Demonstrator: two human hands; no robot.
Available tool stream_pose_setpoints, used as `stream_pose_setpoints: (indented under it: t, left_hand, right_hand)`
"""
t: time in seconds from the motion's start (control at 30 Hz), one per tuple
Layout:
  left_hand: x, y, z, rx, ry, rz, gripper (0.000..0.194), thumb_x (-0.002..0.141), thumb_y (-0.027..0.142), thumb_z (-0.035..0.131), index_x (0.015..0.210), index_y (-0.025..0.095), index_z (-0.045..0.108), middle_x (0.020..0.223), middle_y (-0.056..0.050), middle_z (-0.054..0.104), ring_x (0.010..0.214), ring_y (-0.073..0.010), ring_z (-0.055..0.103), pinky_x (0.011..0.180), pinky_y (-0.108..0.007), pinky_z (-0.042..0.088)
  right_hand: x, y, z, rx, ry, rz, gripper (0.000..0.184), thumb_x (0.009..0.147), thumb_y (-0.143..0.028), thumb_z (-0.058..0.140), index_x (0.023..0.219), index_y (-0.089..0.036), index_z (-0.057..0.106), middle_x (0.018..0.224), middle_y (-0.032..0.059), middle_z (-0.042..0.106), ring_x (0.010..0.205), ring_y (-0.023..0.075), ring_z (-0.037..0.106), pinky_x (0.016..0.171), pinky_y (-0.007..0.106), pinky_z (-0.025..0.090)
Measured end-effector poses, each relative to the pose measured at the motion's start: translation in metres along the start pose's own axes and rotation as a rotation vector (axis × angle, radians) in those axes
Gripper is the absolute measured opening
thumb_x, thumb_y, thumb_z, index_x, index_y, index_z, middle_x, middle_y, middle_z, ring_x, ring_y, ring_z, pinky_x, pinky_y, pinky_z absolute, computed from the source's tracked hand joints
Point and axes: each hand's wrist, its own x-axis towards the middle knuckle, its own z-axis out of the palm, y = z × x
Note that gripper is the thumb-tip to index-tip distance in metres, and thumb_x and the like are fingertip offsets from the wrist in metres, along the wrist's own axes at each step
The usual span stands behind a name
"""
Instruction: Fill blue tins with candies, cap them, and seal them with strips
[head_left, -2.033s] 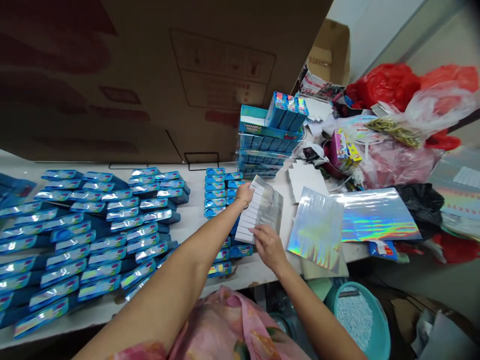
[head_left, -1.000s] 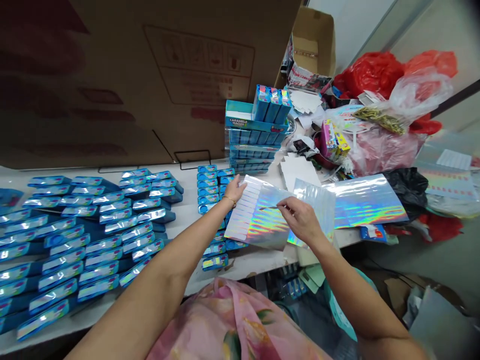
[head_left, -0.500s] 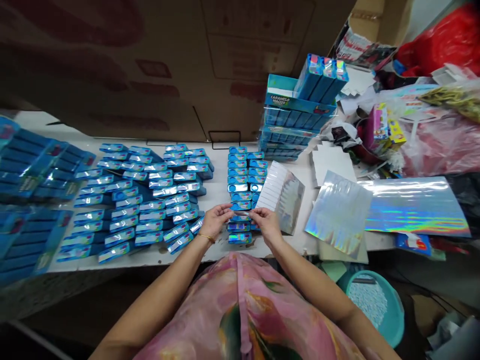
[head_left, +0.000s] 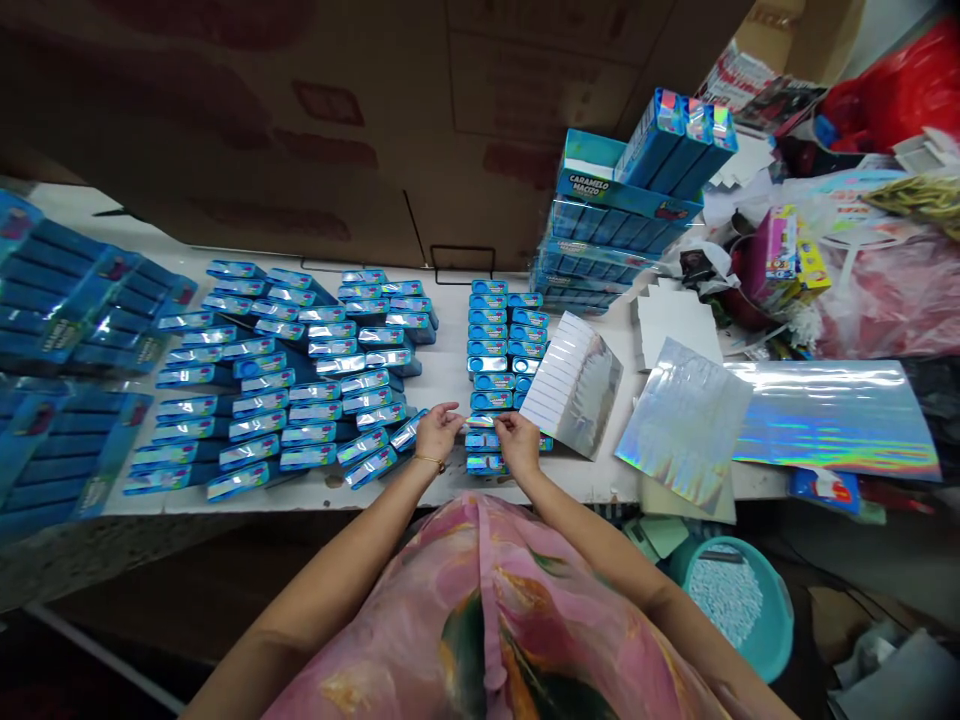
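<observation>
My left hand (head_left: 439,432) and my right hand (head_left: 517,442) meet over the rows of small blue tins (head_left: 487,345), pinching a thin shiny label strip (head_left: 480,421) between their fingertips. A gold bracelet (head_left: 429,462) circles my left wrist. Just right of my right hand lies a holographic sheet with a white ruled backing (head_left: 576,385), untouched. Below my hands, several tins (head_left: 484,463) stand close under my fingers. Further left, many blue packets with foil tops (head_left: 300,385) fill the table.
The white table (head_left: 442,372) ends in a front edge below my hands. Holographic sheets (head_left: 684,425) and white card pieces (head_left: 671,330) lie to the right, beside a stack of Caramelo Macizo boxes (head_left: 622,205). Red plastic bags (head_left: 892,90) sit far right, a teal basin (head_left: 731,605) below.
The backed holographic sheet has been set down beside the tins. Both hands have come together over the tins, holding a thin strip. The view has tilted further down.
</observation>
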Motion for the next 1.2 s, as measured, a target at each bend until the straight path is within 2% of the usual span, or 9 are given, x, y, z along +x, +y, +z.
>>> stream_pose_setpoints:
  t: [0.23,0.37,0.53,0.67,0.8,0.87,1.0,1.1,1.2]
  left_hand:
    - [0.005,-0.009,0.005,0.034,0.003,-0.014,0.035,0.053,0.026,0.062,0.085,0.013,0.053,0.060,0.001,0.058,0.056,-0.0123,0.056,0.059,-0.027,0.044]
    - [0.004,-0.012,0.010,0.042,0.030,-0.006,0.034,0.056,0.024,0.060,0.087,0.014,0.053,0.066,-0.001,0.060,0.061,-0.0138,0.058,0.062,-0.028,0.046]
    - [-0.003,-0.015,0.011,0.238,0.043,0.000,0.024,0.065,0.023,0.051,0.086,0.015,0.059,0.077,-0.007,0.064,0.069,-0.0183,0.061,0.065,-0.032,0.047]
    - [-0.011,-0.012,0.006,0.408,-0.069,0.118,0.025,0.063,0.014,0.044,0.076,0.020,0.064,0.082,-0.005,0.066,0.083,-0.0203,0.059,0.082,-0.035,0.043]
    - [-0.016,0.008,0.005,0.544,-0.078,0.282,0.027,0.065,0.016,0.043,0.079,0.021,0.066,0.089,-0.006,0.063,0.090,-0.0213,0.056,0.087,-0.036,0.040]
    - [-0.015,0.026,0.014,0.572,-0.062,0.376,0.029,0.071,0.021,0.041,0.088,0.020,0.064,0.096,-0.007,0.060,0.093,-0.0210,0.054,0.087,-0.035,0.040]
    - [0.004,0.063,0.061,0.581,-0.125,0.506,0.031,0.073,0.033,0.048,0.098,0.019,0.060,0.107,-0.008,0.057,0.103,-0.0223,0.049,0.092,-0.035,0.034]
    - [0.026,0.075,0.108,0.577,-0.315,0.305,0.043,0.058,0.029,0.064,0.099,0.017,0.058,0.086,-0.007,0.063,0.084,-0.0230,0.057,0.075,-0.033,0.042]
    - [0.039,0.078,0.138,0.558,-0.424,0.227,0.033,0.051,0.016,0.064,0.085,0.017,0.062,0.062,0.000,0.060,0.067,-0.0187,0.057,0.065,-0.029,0.043]
  right_hand:
    - [0.003,-0.006,0.000,-0.296,-0.041,-0.071,0.016,0.076,-0.022,0.047,0.079,-0.018,0.062,0.070,0.0028,0.064,0.066,0.0148,0.058,0.062,0.023,0.039]
    - [0.002,-0.014,-0.004,-0.506,-0.080,-0.103,0.021,0.080,-0.023,0.044,0.095,-0.017,0.057,0.077,0.0044,0.063,0.071,0.0167,0.057,0.062,0.025,0.038]
    - [-0.012,-0.018,-0.017,-0.826,-0.176,-0.281,0.028,0.086,-0.022,0.033,0.109,-0.019,0.049,0.099,0.0101,0.054,0.082,0.0189,0.053,0.063,0.027,0.039]
    - [-0.018,-0.015,-0.020,-0.952,-0.323,-0.416,0.042,0.082,-0.014,0.037,0.124,-0.019,0.038,0.102,0.0136,0.050,0.084,0.0216,0.050,0.067,0.033,0.039]
    - [-0.010,-0.015,-0.034,-0.895,-0.371,-0.499,0.037,0.082,-0.015,0.039,0.117,-0.021,0.048,0.098,0.0113,0.053,0.079,0.0197,0.051,0.067,0.032,0.040]
    - [0.001,-0.014,-0.055,-0.751,-0.291,-0.564,0.032,0.082,-0.017,0.039,0.109,-0.023,0.055,0.093,0.0078,0.055,0.079,0.0177,0.052,0.068,0.029,0.041]
    - [0.029,0.003,-0.111,-0.378,0.181,-0.454,0.029,0.082,-0.019,0.037,0.099,-0.018,0.061,0.088,0.0074,0.057,0.083,0.0160,0.053,0.073,0.028,0.043]
    - [0.052,0.025,-0.142,-0.193,0.313,-0.339,0.027,0.080,-0.023,0.040,0.093,-0.016,0.063,0.086,0.0073,0.058,0.077,0.0151,0.055,0.066,0.027,0.046]
    - [0.076,0.044,-0.161,-0.137,0.343,-0.319,0.029,0.078,-0.029,0.044,0.097,-0.016,0.061,0.097,0.0096,0.057,0.086,0.0164,0.055,0.068,0.029,0.047]
